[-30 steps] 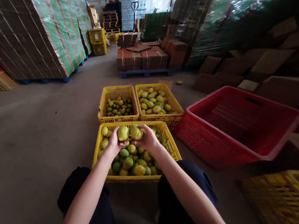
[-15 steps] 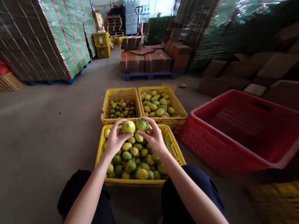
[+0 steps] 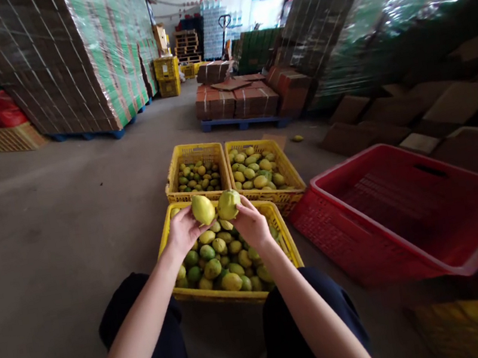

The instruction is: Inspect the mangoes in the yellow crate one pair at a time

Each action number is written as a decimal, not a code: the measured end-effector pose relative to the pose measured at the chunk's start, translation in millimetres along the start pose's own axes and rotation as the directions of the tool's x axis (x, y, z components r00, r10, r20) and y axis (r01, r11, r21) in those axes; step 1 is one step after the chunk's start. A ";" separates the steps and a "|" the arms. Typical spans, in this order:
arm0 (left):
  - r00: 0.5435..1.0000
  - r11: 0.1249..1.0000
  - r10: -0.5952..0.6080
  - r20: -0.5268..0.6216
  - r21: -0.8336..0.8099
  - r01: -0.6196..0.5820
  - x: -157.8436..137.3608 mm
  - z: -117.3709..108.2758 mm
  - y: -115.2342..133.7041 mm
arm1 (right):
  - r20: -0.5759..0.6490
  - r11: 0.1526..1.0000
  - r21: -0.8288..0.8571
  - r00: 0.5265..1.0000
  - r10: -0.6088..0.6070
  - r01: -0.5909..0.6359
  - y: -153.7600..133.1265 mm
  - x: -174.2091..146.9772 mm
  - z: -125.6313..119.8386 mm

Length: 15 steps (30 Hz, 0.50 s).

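My left hand [image 3: 184, 231] is closed around a yellow lemon [image 3: 203, 209]. In my right hand [image 3: 251, 222] is a greener lemon [image 3: 228, 205], gripped from its right side. Both fruits are held up side by side with a narrow gap between them. Below them stands a yellow crate [image 3: 239, 297] full of green and yellow lemons [image 3: 212, 268]. Just beyond it are two more yellow crates: the left crate [image 3: 169, 178] holds smaller fruit, the right crate [image 3: 292, 196] larger, yellower ones.
A red crate [image 3: 358, 245] stands tilted at the right, with flattened cardboard [image 3: 458, 102] behind it. One lemon [image 3: 298, 138] lies on the floor. Strapped carton stacks [image 3: 235, 99] sit on a blue pallet. Wrapped pallet loads [image 3: 102, 61] rise on both sides.
Both lemons have been turned in my fingers, so other sides of them show. My hands stay over the near crate, and the view has shifted slightly.
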State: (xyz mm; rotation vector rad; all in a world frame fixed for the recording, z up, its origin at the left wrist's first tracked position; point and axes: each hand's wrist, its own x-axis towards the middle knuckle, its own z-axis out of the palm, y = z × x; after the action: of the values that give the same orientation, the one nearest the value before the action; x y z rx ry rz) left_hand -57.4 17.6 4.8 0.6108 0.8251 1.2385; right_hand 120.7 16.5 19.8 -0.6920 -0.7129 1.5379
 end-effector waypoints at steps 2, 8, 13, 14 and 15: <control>1.000 1.000 0.007 0.008 -0.029 -0.007 1.0 0.6 0.5 | -0.031 0.995 0.071 0.997 0.073 -0.071 1.5 1.4 1.7; 0.986 0.984 -0.123 -0.114 -0.147 0.106 -1.3 10.6 2.5 | -0.104 0.974 0.118 0.973 0.206 -0.193 13.9 2.1 6.0; 0.943 0.926 -0.270 -0.197 -0.323 0.197 -3.8 21.1 -4.3 | -0.220 0.960 0.130 0.937 0.273 -0.249 20.9 1.6 12.6; 0.934 0.913 -0.294 -0.203 -0.349 0.212 -4.0 22.6 -6.2 | -0.257 0.955 0.131 0.921 0.292 -0.266 22.6 1.9 12.9; 0.926 0.903 -0.313 -0.211 -0.370 0.221 -4.0 23.7 -8.0 | -0.295 0.951 0.130 0.905 0.306 -0.279 24.8 2.4 12.7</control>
State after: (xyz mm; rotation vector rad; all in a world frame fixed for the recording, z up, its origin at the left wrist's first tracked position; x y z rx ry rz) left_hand -34.0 12.5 13.1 0.0426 0.8588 1.1833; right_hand 95.1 16.6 8.5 -0.9868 -0.3106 1.6683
